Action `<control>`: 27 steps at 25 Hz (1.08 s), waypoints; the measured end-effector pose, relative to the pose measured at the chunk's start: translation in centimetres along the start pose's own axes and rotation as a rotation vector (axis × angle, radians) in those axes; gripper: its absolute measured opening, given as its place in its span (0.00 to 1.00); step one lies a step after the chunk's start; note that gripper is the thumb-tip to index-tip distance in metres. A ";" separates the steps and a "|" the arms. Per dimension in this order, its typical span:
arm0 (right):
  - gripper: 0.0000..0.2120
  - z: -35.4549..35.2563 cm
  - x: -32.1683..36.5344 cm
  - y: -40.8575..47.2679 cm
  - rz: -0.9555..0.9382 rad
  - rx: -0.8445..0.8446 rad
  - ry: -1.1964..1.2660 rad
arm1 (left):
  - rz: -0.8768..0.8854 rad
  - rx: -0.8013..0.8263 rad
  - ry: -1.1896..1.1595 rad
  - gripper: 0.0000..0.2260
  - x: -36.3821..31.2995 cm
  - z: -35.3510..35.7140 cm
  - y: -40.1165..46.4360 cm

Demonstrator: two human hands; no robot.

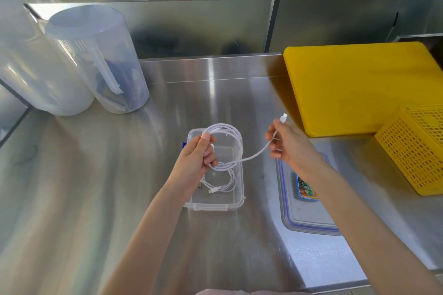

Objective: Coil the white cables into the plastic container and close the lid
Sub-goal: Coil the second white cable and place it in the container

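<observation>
Steel counter [96,199] under open container [236,199]

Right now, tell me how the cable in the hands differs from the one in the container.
The held cable hangs above the container, in big loops pinched by the left hand, its plug end stretched out by the right hand. The second cable lies inside in a small, finished coil, untouched. Both are white.

Container [236,201] mouth open — coiled cable [227,183] fills near end.
</observation>
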State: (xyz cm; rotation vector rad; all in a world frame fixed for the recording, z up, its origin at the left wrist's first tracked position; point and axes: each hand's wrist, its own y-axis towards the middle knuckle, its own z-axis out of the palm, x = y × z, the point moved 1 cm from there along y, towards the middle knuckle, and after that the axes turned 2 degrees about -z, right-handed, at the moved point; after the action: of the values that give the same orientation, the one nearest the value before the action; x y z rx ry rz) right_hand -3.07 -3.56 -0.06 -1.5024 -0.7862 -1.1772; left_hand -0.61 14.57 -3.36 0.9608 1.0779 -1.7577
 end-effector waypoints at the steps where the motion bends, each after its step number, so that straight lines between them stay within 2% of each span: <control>1: 0.12 0.1 0.1 -0.2 0.017 0.086 0.036 | 0.007 -0.004 0.018 0.13 0.1 0.1 0.0; 3: 0.11 0.5 0.3 -0.9 0.018 0.231 0.097 | 0.034 -0.027 0.102 0.13 0.1 0.3 0.0; 5: 0.12 0.5 0.5 -1.2 -0.028 0.280 0.050 | 0.062 -0.047 0.171 0.13 0.0 0.5 -0.1; 10: 0.12 1.0 -1.0 0.0 -0.168 0.173 -0.626 | 0.141 0.006 0.208 0.13 -1.1 0.7 -0.4; 15: 0.13 1.7 -2.1 0.1 -0.228 0.250 -0.914 | 0.129 0.031 0.282 0.13 -1.1 1.2 -0.3; 20: 0.15 2.1 -1.7 -0.6 -0.294 0.320 -0.753 | 0.098 -0.032 0.390 0.12 -0.8 1.0 0.0; 23: 0.11 2.1 -2.0 -0.8 -0.288 0.357 -0.620 | 0.104 -0.076 0.470 0.11 -0.5 0.7 0.3; 25: 0.05 2.3 -2.4 -0.6 -0.293 0.313 -0.586 | 0.096 -0.064 0.479 0.11 -0.2 0.9 0.3; 27: 0.06 2.7 -2.7 -0.3 -0.353 0.187 -0.534 | 0.079 -0.030 0.479 0.11 0.2 1.5 0.1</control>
State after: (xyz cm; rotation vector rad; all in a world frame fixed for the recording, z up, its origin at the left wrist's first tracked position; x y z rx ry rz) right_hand -3.49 -0.66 -2.50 -1.5762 -1.5298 -0.9168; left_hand -0.85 13.09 -3.06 1.4302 1.3343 -1.4764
